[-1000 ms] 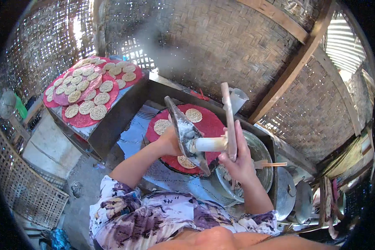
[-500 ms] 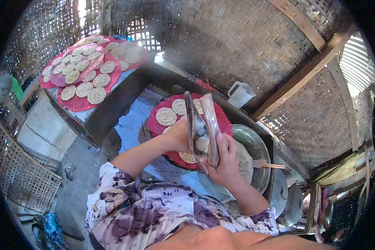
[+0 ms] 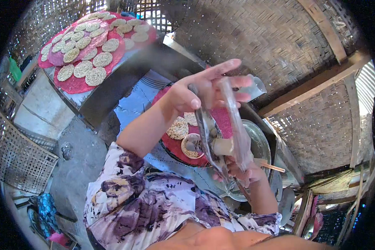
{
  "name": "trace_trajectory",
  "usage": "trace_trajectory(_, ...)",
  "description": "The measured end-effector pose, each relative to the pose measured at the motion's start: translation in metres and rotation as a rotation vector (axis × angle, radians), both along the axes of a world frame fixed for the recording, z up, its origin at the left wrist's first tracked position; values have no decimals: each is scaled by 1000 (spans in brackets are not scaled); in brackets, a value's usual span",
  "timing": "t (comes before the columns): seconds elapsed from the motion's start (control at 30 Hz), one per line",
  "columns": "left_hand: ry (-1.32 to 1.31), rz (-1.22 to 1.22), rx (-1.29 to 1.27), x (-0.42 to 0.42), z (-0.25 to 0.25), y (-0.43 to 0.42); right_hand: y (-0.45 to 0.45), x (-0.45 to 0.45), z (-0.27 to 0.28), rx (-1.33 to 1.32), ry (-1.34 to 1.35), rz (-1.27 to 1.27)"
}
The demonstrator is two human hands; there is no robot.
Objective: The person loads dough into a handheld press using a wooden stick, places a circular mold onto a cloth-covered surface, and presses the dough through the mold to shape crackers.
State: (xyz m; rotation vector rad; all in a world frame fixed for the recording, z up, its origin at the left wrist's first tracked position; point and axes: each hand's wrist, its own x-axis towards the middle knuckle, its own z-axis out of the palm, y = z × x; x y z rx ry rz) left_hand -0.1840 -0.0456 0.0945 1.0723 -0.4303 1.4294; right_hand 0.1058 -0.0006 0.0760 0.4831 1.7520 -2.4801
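My left hand (image 3: 185,93) has its fingers spread beside the upper end of a two-part press (image 3: 208,133); whether it touches is unclear. A pale cylinder (image 3: 223,146) sits between the press's two long pieces, which stand apart. Low on the press, my right hand (image 3: 250,173) is wrapped round its end, partly blurred. Behind and below lies a round red sheet (image 3: 223,118) with lacy pale discs (image 3: 178,128). A pale-rimmed ring shape (image 3: 183,146) rests on the sheet, left of the press.
A large metal bowl (image 3: 260,143) with a wooden-handled tool (image 3: 273,166) stands at the right. A clear jug (image 3: 257,88) is behind the press. On the raised surface at upper left, red sheets (image 3: 77,85) bear several pale discs. Woven walls (image 3: 237,37) rise behind.
My left hand has left the lower middle of the press and risen, fingers now spread. The press's pieces have moved apart again, showing more cylinder. My right hand has moved lower.
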Motion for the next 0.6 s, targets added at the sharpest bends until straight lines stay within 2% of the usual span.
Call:
trace_trajectory(0.07, 18, -31, 115, 2, -10, 14, 5, -3, 6, -83, -18, 63)
trace_trajectory(0.1, 3, 94, 56, 6, -17, 21, 10, -2, 6, -111, -47, 72)
trace_trajectory(0.17, -70, 183, -210, 6, -39, 37, 25, 0, 6, -226, -78, 70)
trace_trajectory(0.2, -106, 225, -344, 4, -52, 44, 31, 0, 1, -217, -114, 27)
trace_trajectory(0.3, -279, 26, -538, -3, -78, 58, 39, -5, -7, -183, -187, -74)
trace_trajectory(0.4, -311, 106, -692, -7, -83, 48, 41, -15, -9, -103, -221, -38)
trace_trajectory(0.6, -340, 200, -745, -20, -92, 27, 43, -23, -24, 22, -320, 9)
